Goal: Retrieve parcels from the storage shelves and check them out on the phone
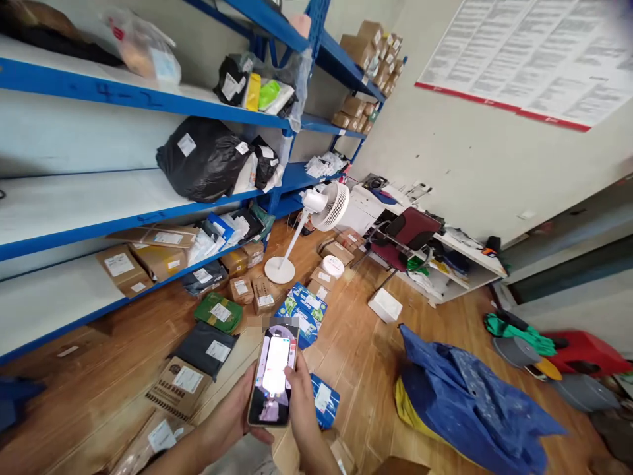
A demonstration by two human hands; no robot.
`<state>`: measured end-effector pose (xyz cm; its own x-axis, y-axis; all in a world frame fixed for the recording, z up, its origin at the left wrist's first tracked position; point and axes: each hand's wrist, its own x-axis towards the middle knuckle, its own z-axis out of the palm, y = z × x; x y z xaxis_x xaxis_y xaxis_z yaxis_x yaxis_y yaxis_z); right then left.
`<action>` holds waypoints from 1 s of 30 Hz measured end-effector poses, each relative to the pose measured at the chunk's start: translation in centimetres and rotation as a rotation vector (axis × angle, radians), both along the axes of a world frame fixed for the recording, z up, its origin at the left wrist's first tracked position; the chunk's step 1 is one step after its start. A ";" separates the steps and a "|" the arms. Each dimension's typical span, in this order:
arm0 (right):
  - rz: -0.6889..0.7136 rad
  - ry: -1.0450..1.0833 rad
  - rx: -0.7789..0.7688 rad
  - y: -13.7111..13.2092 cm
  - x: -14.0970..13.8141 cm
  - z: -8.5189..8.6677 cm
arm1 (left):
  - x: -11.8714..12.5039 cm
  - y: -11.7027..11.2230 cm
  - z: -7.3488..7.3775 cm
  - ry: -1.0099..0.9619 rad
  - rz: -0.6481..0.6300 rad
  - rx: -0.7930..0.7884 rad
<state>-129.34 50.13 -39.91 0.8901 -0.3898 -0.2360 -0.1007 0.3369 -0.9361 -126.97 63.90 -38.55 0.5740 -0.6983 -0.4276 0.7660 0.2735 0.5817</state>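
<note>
A smartphone (273, 376) with a lit screen is held upright in front of me, above the parcels on the floor. My left hand (243, 400) wraps around its left side and lower edge. On its right edge my right hand (299, 389) grips it, with the thumb at the screen. Just behind the phone lie blue printed cartons (306, 305). To the left are a dark grey mailer bag (205, 346) and a brown cardboard parcel (178, 386), both labelled. Beside my right wrist is a blue packet (324, 402) with a white label.
Blue shelves (148, 227) bearing parcels and a large black bag (202, 158) run along the left. A white fan (281, 269) stands ahead, near a dark red chair (405, 231). A blue tarp-like sack (469, 389) and a white box (384, 305) lie to the right.
</note>
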 end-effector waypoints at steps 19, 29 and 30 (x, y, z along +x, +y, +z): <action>-0.196 0.054 0.078 -6.5 9.4 2.4 | 10.8 -7.9 3.3 0.018 -0.152 0.120; -0.330 -0.051 0.030 -5.7 10.0 3.5 | 15.2 -8.6 4.2 -0.024 -0.296 0.078; -0.321 -0.069 0.015 -5.7 10.0 3.5 | 15.5 -8.5 3.8 -0.019 -0.315 0.049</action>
